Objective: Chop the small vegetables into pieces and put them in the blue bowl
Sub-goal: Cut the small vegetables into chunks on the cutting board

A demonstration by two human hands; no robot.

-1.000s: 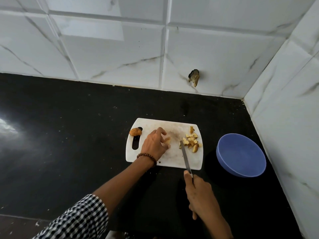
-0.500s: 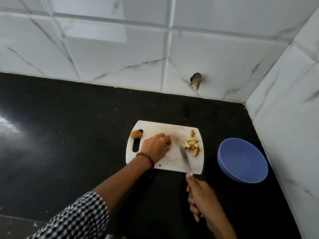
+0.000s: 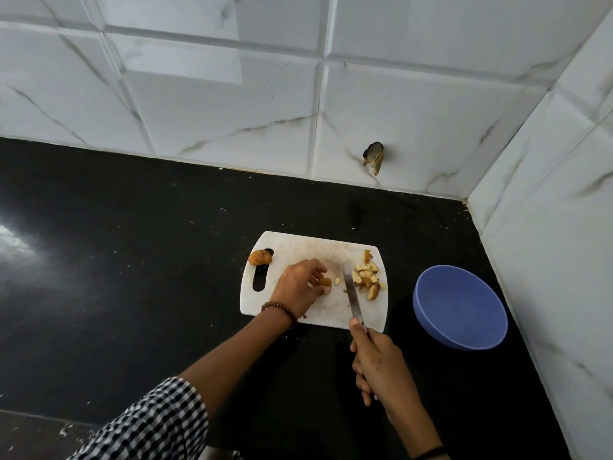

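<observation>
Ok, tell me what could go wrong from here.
The left hand pinches a small piece right beside the knife; a slip could nick a finger.
The chopped pile lies at the cutting board's right edge; pieces could spill onto the counter.
The whole vegetable at the board's left edge might roll off.

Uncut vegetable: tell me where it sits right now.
In the head view the uncut vegetable lies at the far left corner of the cutting board, over the top of its handle slot, left of the left hand.
</observation>
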